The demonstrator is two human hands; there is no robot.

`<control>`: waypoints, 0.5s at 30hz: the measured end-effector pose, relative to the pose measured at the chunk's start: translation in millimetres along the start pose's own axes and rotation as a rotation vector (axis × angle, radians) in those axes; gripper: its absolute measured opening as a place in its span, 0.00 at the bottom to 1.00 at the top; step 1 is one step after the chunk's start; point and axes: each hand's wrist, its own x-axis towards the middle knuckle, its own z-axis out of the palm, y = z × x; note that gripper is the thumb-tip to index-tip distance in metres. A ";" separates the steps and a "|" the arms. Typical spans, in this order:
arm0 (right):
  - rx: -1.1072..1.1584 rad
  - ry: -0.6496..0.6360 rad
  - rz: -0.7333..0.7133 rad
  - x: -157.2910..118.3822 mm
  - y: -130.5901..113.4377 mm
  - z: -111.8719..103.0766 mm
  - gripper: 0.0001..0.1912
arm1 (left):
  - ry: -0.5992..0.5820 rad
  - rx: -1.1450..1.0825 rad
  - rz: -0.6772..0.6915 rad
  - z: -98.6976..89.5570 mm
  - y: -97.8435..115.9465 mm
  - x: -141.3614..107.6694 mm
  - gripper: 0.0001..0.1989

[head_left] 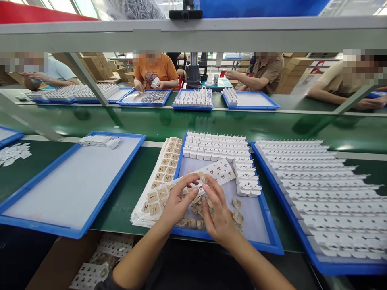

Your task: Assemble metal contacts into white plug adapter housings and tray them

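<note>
A small tan die-cut piece [203, 177] is between the fingertips of my two hands, over the middle tray. My left hand [178, 201] is curled, its index fingertip at the piece and its thumb a little apart. The fingertips of my right hand [218, 211] touch the piece from the other side. Beneath them a white backing sheet [222, 171] with slot-shaped holes lies slanted, its left part still bearing tan pieces. Loose tan pieces [198, 207] are heaped in the blue-rimmed tray [273, 241], partly hidden by my hands. White plug housings [214, 147] stand in rows at its back and right.
Left of the tray lies a stack of tan sticker sheets [166, 165]. A blue-rimmed tray [60, 193] with a few white housings is farther left; a full one [326, 201] is at right. Past the green belt [169, 119], several people work. A frame bar [193, 38] crosses above.
</note>
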 end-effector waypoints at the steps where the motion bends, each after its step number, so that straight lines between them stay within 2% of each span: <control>1: -0.023 0.016 -0.004 -3.8 -0.7 2.5 0.35 | -0.007 -0.003 0.005 1.5 0.5 -0.4 0.18; 6: -0.202 0.040 -0.081 -15.9 1.1 10.5 0.40 | 0.006 -0.062 -0.047 10.1 2.4 0.1 0.19; 10: -0.219 0.026 -0.084 -21.7 4.4 9.6 0.41 | 0.068 -0.107 -0.134 12.7 3.1 2.6 0.14; 13: -0.208 0.104 -0.006 -21.8 7.4 1.7 0.38 | 0.064 0.048 -0.114 9.6 8.0 3.8 0.12; 15: -0.219 0.162 0.008 -18.2 10.0 -6.3 0.34 | -0.013 0.203 -0.053 7.2 13.0 4.0 0.10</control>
